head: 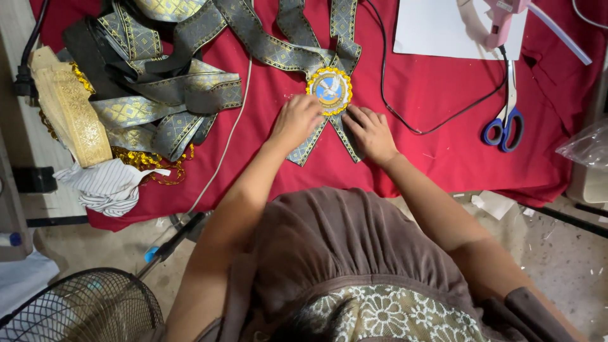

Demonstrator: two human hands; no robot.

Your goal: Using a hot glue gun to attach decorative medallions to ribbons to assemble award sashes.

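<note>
A round badge (329, 90) with a yellow frilled rim lies flat just above the centre of the frame, on a red cloth (430, 95) covering the tabletop, where grey-and-gold patterned ribbons (297, 57) cross. Two ribbon tails (308, 143) fan from it toward the lower edge, so the piece's long axis runs up and down the frame, tails pointing at the person. The left hand (296, 120) presses fingertips at the badge's lower left; the right hand (371, 133) lies flat on the lower-right tail. Both are equally close; neither grip closes around anything.
</note>
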